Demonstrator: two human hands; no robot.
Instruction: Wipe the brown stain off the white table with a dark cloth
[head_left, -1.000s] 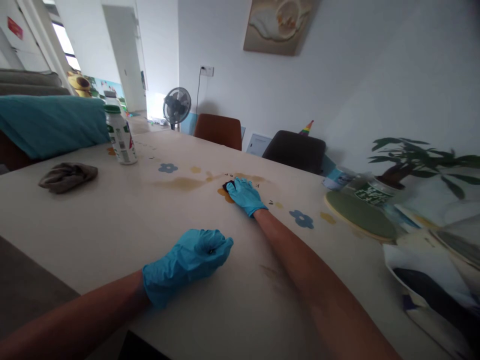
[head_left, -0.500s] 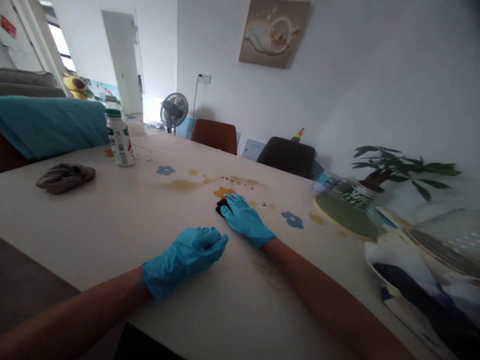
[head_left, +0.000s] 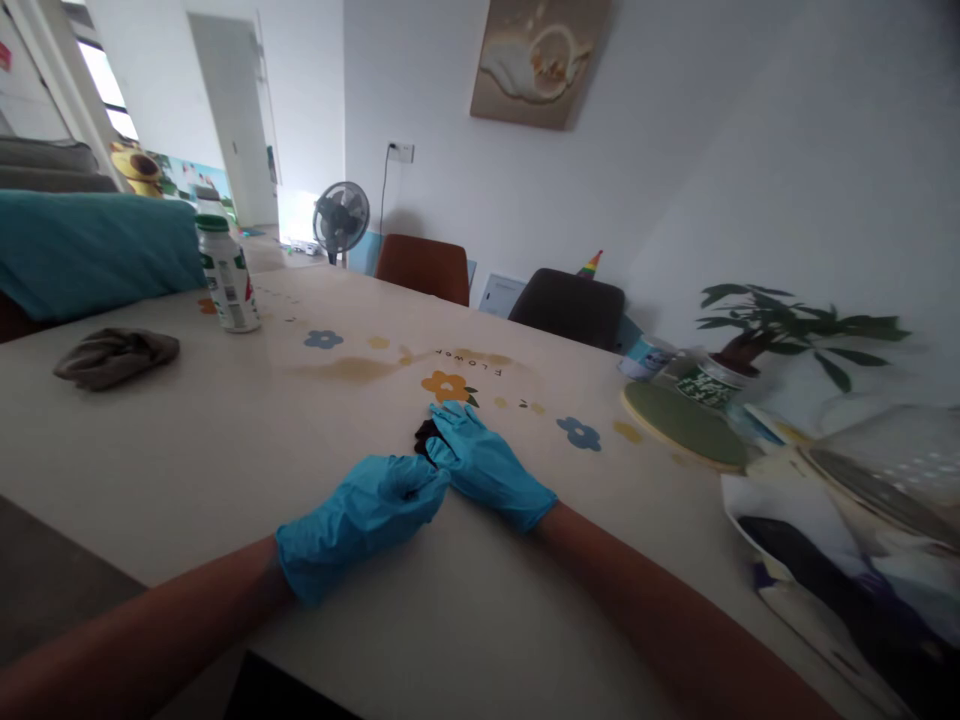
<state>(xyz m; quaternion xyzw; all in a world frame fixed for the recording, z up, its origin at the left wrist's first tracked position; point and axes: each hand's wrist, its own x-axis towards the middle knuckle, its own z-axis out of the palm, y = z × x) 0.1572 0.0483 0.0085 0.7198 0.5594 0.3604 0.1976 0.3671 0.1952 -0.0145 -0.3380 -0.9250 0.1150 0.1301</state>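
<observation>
Here, in the head view, the right hand [head_left: 491,467] grasps a dark cloth [head_left: 424,437] against the desk [head_left: 225,450]. The left hand [head_left: 367,510], at the cloth's seven o'clock, is curled closed; whether it holds anything I cannot tell. With the hands this close, a sideways stroke could bump them; dragging the cloth toward ten o'clock could smear the brownish stain [head_left: 349,370]. The right hand partly hides the cloth; the bottom edge cuts off a black object [head_left: 281,692].
</observation>
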